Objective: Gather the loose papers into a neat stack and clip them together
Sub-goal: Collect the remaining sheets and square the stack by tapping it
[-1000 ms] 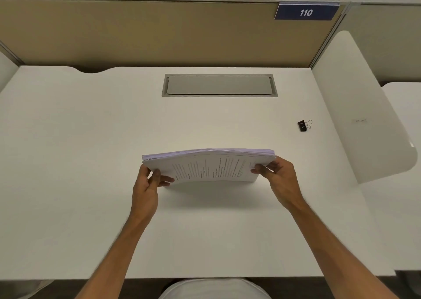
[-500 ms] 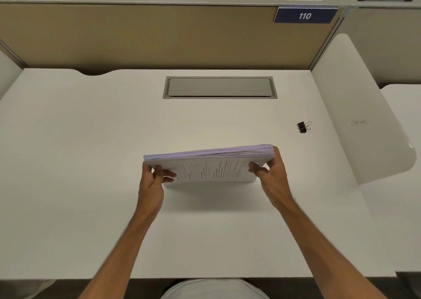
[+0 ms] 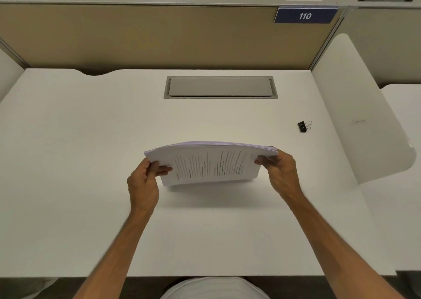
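Both hands, left [image 3: 143, 182] and right [image 3: 281, 173], pinch the floppy white printed paper stack [image 3: 211, 164] at its ends; light, sheets slide, so keep each grip firm.

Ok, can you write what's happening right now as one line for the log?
step: squaring papers | paper stack: held on edge on desk | left hand, right hand: gripping ends | binder clip: unused, right

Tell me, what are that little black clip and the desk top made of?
The binder clip looks like black painted metal with bare wire handles, thin and silvery. The desk seems a matte off-white laminate, smooth and without grain; what lies under that surface cannot be told.
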Available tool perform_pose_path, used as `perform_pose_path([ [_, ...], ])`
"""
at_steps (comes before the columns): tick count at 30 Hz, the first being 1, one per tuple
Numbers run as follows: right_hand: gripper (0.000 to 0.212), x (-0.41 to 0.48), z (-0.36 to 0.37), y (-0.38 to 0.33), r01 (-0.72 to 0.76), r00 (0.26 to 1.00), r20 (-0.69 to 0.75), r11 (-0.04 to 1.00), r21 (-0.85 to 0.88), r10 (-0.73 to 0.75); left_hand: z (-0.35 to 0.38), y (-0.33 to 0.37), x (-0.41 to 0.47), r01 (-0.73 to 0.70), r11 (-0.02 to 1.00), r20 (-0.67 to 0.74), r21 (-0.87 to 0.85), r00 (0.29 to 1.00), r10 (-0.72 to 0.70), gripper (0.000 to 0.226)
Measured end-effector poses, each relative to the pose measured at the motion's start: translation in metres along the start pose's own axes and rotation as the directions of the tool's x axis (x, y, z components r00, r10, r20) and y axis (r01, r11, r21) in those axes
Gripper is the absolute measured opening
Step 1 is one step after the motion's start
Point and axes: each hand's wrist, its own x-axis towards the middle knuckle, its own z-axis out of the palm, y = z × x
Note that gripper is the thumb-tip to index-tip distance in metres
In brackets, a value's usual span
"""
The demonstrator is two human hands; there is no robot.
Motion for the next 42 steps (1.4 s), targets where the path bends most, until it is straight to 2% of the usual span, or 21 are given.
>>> perform_pose_path([
  [5, 0.043, -0.004, 0.005, 0.007, 0.003, 1.000, 0.015, 1.000, -0.010, -0.003, 0.004, -0.006, -0.008, 0.007, 0.999, 0.015, 0.032, 1.000, -0.008, 0.026],
  [13, 0.025, -0.002, 0.012, 0.017, -0.073, 0.997, 0.005, 0.996, -0.055, 0.073, 0.006, -0.013, -0.010, 0.034, 0.994, 0.041, 0.100, 0.998, -0.038, 0.024],
  [20, 0.025, 0.000, 0.017, 0.016, -0.140, 0.990, 0.000, 0.985, -0.100, 0.141, 0.011, -0.014, -0.004, 0.041, 0.991, 0.025, 0.130, 0.999, -0.045, 0.025],
  [28, 0.029, -0.003, 0.021, 0.015, -0.156, 0.988, -0.024, 0.976, -0.149, 0.154, 0.013, -0.015, -0.008, 0.045, 0.985, 0.010, 0.164, 0.999, -0.047, 0.025],
  [33, 0.028, -0.004, 0.020, 0.015, -0.119, 0.993, -0.041, 0.982, -0.148, 0.114, 0.013, -0.012, -0.010, 0.025, 0.985, -0.037, 0.169, 0.999, -0.019, 0.025],
  [42, 0.028, -0.005, 0.023, 0.023, -0.164, 0.986, -0.039, 0.979, -0.121, 0.161, 0.015, -0.017, -0.014, 0.005, 0.979, -0.015, 0.203, 1.000, -0.002, 0.031],
])
